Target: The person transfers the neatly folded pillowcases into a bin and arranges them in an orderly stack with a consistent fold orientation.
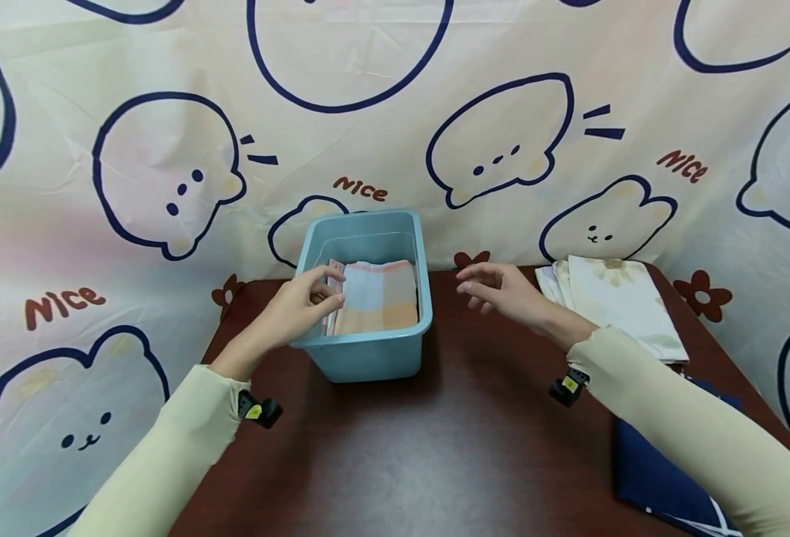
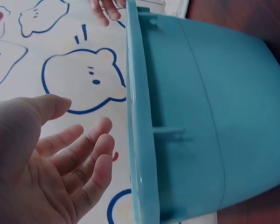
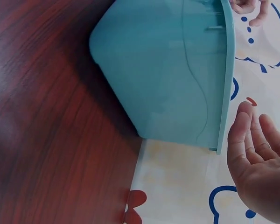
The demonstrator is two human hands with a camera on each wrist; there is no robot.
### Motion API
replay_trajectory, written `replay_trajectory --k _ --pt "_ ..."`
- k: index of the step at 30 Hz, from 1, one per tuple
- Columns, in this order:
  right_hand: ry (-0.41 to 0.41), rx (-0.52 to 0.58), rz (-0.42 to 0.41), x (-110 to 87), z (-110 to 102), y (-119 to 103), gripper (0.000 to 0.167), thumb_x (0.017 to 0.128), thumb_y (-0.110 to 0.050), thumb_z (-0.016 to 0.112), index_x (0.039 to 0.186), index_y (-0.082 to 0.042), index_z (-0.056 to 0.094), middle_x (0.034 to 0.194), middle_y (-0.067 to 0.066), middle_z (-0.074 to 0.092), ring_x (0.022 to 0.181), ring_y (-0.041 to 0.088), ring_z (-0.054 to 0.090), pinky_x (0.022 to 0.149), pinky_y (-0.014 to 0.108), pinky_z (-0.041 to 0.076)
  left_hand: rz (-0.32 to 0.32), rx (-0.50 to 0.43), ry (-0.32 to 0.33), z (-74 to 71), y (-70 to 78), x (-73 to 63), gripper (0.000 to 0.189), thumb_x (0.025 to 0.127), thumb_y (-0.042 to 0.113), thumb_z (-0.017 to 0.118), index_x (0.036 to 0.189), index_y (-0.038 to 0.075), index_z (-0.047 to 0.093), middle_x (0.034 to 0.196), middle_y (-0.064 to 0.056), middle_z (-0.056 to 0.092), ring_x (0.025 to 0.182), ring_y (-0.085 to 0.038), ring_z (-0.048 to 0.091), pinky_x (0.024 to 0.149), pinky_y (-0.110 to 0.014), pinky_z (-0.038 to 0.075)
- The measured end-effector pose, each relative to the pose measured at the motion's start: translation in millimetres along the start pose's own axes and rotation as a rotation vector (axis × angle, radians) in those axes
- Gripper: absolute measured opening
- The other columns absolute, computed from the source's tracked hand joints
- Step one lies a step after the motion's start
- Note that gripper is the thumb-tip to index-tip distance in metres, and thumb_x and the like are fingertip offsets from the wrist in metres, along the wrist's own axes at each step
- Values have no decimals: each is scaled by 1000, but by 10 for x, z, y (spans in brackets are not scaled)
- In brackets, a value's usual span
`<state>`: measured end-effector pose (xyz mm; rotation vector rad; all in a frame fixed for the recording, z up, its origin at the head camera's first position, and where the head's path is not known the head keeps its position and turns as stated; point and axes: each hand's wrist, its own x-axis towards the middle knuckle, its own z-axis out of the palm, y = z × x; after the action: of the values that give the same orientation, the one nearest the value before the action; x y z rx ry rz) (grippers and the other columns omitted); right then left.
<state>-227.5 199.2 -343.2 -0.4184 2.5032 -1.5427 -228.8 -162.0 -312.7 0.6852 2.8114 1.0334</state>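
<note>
A: Two bare hands flank a light-blue, rounded rectangular plastic bin (image 1: 368, 363) toward the back of a dark reddish-brown wooden bench (image 1: 475, 455). What does each one hold?

B: Nothing. The left hand (image 1: 301, 307) hovers at the bin's left rim, fingers loosely bent and gripping nothing; the right hand (image 1: 505, 293), likewise relaxed and unladen, hangs in the air to the right, apart from the bin.

A: And the cloth?

B: A folded checked cloth (image 1: 380, 294) in pale blue, beige and orange lies inside the bin, its upper face below the rim.

A: How is the moment best handled?

B: The step appears to be settling the bin and its contents. Flat fingers pressing lightly should square the folds better than a pinch, which could drag the layers open. (Should the bin itself need shifting, an even hold under both side rims would likely keep it level.)

A: The right side of the frame?

B: A folded white cloth with a pale flower print (image 1: 626, 306) rests by the back edge; a folded navy cloth with white lines (image 1: 659, 470) lies nearer, partly hidden by the right forearm. Keep that sleeve (image 1: 676, 418) from brushing either.
</note>
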Motion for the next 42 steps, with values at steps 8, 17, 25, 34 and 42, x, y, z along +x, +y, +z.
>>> replay_trajectory --k 8,17,25,34,42 --pt "16 -13 -35 -118 -14 95 34 104 -24 58 132 -5 61 119 16 70 87 18 68 77 29 58 21 -53 -28 93 92 -47 34 103 23 58 135 11 55 107 -9 76 87 -20 68 78 -35 54" --pt "8 -31 -27 -252 -82 156 34 104 -27 58 131 -7 62 121 15 69 93 25 69 79 35 59 31 -46 -53 193 194 -88 32 103 26 59 133 15 56 108 -7 76 90 -19 68 82 -38 54" --pt "-4 -53 -52 -321 -144 166 33 105 -22 57 130 -3 61 121 20 69 89 21 69 75 31 58 48 -59 -85 266 256 -122 31 103 23 60 132 13 56 107 -8 76 89 -16 70 83 -38 56" --pt "6 -113 13 -423 -279 181 35 105 -27 57 132 -6 61 123 19 69 88 12 68 77 31 58 82 -110 -134 345 428 -117 30 102 22 61 131 14 58 108 -10 76 93 -21 71 83 -37 56" --pt "10 -137 6 -483 -361 210 36 104 -26 57 133 -5 61 122 19 69 88 12 68 75 28 58 126 -134 -166 476 552 -83 32 102 21 62 132 13 59 108 -7 74 94 -20 70 85 -35 56"
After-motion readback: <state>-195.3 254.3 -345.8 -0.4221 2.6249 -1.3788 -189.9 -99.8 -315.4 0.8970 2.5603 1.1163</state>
